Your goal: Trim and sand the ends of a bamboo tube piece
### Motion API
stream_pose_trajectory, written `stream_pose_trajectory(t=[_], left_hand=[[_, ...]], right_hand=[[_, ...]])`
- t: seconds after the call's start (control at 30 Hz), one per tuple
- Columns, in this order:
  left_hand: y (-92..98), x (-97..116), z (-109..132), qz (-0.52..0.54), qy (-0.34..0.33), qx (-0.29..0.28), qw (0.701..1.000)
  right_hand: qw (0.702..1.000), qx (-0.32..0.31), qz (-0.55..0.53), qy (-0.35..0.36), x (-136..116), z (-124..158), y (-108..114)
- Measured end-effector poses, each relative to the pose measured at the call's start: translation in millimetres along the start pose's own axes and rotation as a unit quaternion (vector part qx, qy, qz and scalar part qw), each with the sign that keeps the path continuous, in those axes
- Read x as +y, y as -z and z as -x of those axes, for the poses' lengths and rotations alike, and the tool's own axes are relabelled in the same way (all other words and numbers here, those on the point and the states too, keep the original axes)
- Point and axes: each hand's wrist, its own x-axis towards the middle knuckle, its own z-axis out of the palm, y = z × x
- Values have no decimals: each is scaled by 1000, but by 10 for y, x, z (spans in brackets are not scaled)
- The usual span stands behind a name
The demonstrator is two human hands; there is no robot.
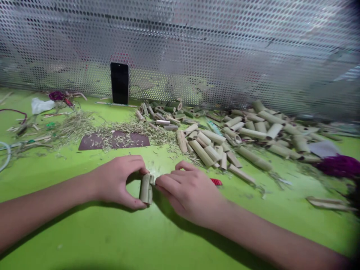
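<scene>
My left hand (pixel 119 180) grips a short upright piece of bamboo tube (pixel 146 188) between thumb and fingers, standing it on the green table (pixel 112 240). My right hand (pixel 189 193) is closed in a pinch right beside the tube, its fingertips touching the tube's top edge. A red handle (pixel 216 182) sticks out from under this hand; the rest of that tool is hidden, and whether a blade meets the tube I cannot tell.
A pile of cut bamboo tubes (pixel 225 138) spreads across the middle and right. Shavings and a dark sheet (pixel 114 140) lie behind my hands. A black phone (pixel 119 83) leans on the perforated metal wall (pixel 197 48). Purple material (pixel 339 165) sits at right.
</scene>
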Motion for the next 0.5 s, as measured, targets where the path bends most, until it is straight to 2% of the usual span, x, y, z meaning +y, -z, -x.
stream_pose_trajectory(t=[0.37, 0.5], left_hand=[[-6, -8, 6, -2, 9, -9, 1000], [-7, -9, -5, 0, 5, -4, 1000]], right_hand=[[1000, 22, 5, -6, -16, 4, -4], [1000, 8, -3, 2, -13, 4, -13]])
